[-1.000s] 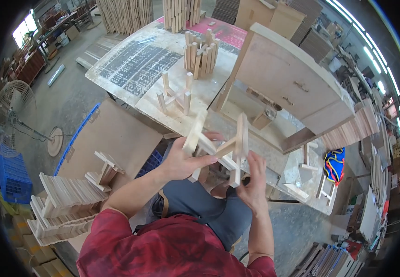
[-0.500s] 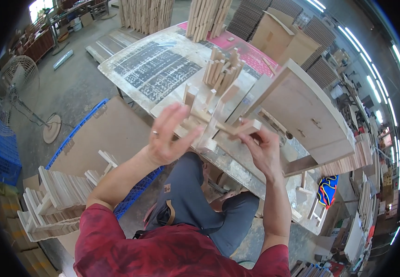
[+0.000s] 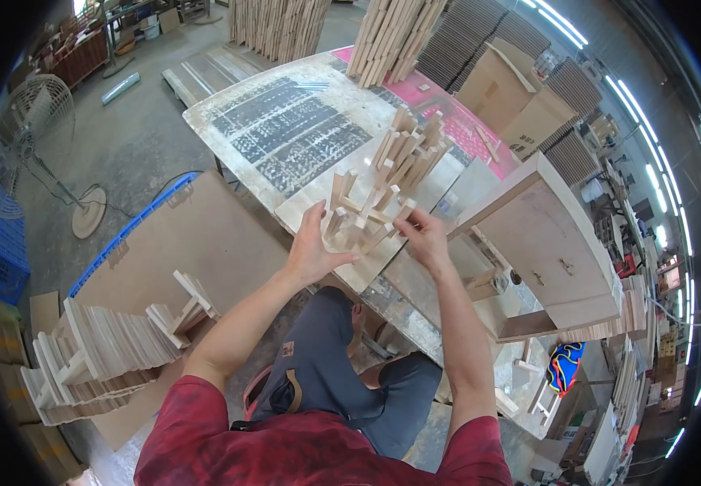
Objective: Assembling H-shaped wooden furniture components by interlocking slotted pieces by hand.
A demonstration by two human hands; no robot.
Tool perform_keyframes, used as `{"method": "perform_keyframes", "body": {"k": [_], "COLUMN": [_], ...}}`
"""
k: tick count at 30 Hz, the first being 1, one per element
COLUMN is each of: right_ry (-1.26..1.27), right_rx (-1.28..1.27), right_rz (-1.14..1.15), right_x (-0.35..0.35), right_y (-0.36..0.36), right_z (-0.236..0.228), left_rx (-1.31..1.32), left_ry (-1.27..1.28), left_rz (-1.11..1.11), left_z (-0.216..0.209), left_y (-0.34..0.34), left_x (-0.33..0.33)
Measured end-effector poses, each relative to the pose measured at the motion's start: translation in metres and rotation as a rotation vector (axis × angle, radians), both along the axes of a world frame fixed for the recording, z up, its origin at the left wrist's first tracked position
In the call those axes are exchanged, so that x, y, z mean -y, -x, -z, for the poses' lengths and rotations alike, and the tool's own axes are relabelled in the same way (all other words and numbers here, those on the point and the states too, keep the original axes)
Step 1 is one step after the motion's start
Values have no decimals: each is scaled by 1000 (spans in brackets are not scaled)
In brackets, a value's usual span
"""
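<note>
1. Pale wood: the wooden frame (image 3: 378,216), made of crossed bars and short posts, is at the near edge of the tabletop (image 3: 222,104), above a light panel (image 3: 364,273) lying along that edge. Its posts overlap others in view; whether it is clear of neighbouring pieces cannot be told.

2. Right hand (image 3: 427,238): the grip appears clamped on the frame's right end, with thumb and fingertips together on the wood.

3. Left hand (image 3: 308,253): the grip is apart, thumb and fingers spread beside the frame's left side. Contact with the wood cannot be confirmed.

4. Adjacent items: a standing bundle of sticks (image 3: 425,152) is just beyond the frame, toward the tabletop's far edge. A box-shaped wooden cabinet (image 3: 562,243) stands to the right along the near edge.

5. Caution, tipping: a push toward the far edge could drive the frame into the bundle and topple loose sticks.

6. Caution, snagging: crowded posts could catch on one another if the frame is turned or lowered out of line.

7. Caution, twisting: with one end clamped and the left grip spread, uneven support could let the frame swing.
</note>
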State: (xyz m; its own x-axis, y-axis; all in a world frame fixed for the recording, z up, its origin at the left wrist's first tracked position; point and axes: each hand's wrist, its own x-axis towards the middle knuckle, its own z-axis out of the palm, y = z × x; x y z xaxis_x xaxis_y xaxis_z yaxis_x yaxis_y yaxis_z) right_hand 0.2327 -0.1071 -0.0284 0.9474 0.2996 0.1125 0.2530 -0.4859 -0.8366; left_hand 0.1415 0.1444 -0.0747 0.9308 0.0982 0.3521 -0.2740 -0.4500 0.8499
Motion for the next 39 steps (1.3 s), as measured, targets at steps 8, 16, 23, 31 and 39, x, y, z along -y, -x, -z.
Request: {"method": "perform_keyframes", "body": {"k": [8,16,23,31,39], "right_ry": [79,157,130,-1005,-1402], "right_rx": [18,370,128,-373,-137], "right_rz": [10,253,677,1552,1483], "right_x": [-4,-9,109,350,395], "right_y": [27,58,276,472,422], "right_z": [42,85,38,159,105], "left_rx": [-101,-26,82,-774,-924], "left_ry": [26,-67,37,788,1265], "left_rz": [-20,35,-65,-275,-34], "left_z": [31,58,75,155,103], "left_y": [-29,-50,-56,-7,-36], "left_x": [4,11,-8,-64,-6]}}
